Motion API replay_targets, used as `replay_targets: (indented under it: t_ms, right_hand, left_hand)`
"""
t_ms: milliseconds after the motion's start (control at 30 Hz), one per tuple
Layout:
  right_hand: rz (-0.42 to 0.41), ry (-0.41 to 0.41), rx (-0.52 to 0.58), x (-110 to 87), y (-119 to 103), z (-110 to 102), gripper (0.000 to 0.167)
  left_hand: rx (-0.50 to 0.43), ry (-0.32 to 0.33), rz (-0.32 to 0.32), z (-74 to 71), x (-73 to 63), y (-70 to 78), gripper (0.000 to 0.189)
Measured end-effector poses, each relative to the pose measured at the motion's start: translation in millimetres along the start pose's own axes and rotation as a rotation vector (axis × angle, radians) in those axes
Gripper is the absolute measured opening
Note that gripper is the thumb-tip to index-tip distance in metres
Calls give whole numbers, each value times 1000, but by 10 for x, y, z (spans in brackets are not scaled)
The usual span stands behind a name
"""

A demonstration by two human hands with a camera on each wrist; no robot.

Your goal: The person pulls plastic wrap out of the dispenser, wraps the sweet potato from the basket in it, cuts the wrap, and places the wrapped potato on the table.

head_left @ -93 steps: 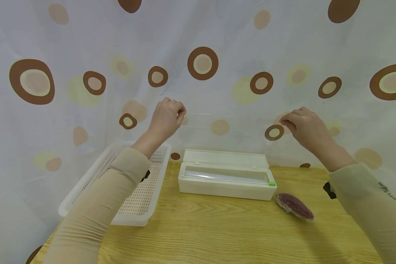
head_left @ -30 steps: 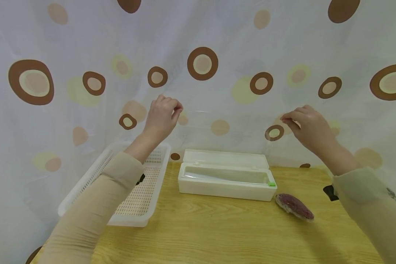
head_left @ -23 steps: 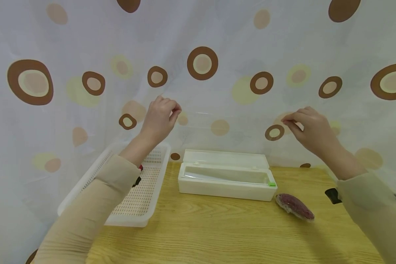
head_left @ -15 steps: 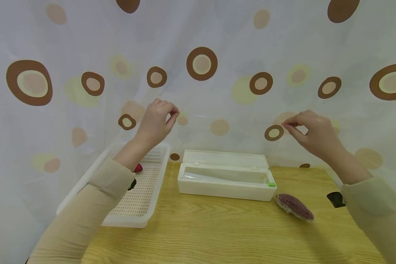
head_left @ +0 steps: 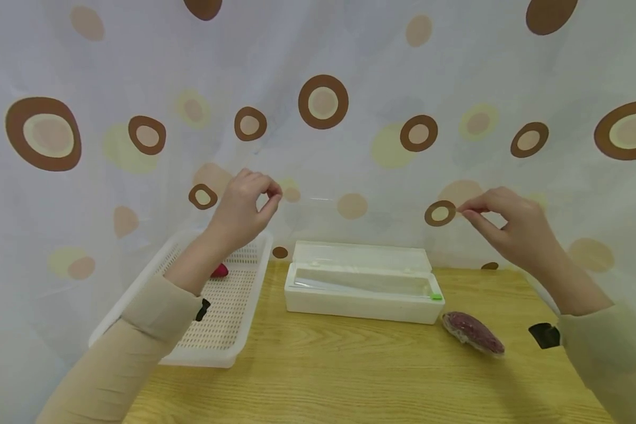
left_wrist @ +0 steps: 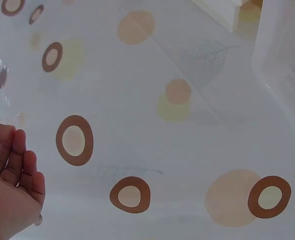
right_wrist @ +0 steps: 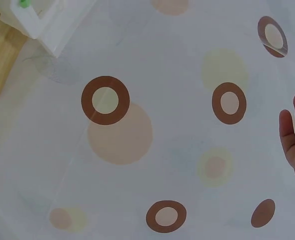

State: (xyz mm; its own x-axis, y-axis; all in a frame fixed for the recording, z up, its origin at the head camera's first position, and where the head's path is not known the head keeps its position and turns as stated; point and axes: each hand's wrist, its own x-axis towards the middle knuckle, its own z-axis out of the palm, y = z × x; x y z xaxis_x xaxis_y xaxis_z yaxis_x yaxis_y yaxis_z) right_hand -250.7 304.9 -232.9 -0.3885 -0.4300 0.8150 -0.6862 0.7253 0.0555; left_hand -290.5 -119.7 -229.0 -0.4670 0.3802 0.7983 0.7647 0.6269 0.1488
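In the head view my left hand point(head_left: 241, 206) and right hand point(head_left: 516, 227) are raised apart in front of the curtain. Thumb and fingertips of each pinch an edge of a sheet of cling film point(head_left: 320, 199), so clear that only faint glints show between them. Below it stands a white cling film dispenser point(head_left: 360, 307), its lid point(head_left: 360, 254) tipped back and a green cutter slider point(head_left: 436, 297) at its right end. Just right of the box lies a purple-red oblong lump point(head_left: 473, 333) in clear wrap. Curled fingers of the left hand also show in the left wrist view.
A white perforated plastic basket point(head_left: 233, 355) stands on the left of the wooden table point(head_left: 350, 377), partly behind the left forearm. Inside it is a red rounded thing point(head_left: 219, 271), half hidden by the arm. A curtain with brown circles point(head_left: 323, 53) hangs right behind the table.
Both hands have sunk a little, the left drifting left and the right slightly right, still pinching the film. The red thing in the basket has come into view beside the left arm.
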Motion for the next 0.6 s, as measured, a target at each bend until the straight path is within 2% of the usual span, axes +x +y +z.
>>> replay_targets:
  t_ms: [200,433,600]
  right_hand:
    - [-13,41,17,-80,-131,-11,8]
    - [-22,90,29,-159,-250,-5,47]
    - [-4,94,50,-243,-293,14,41]
  left_hand:
    - [-46,23,-9,-42,-124,91,5]
    - [-82,42,-32,-71,-280,182,5]
    - [-87,52,-45,-62,-372,209,5]
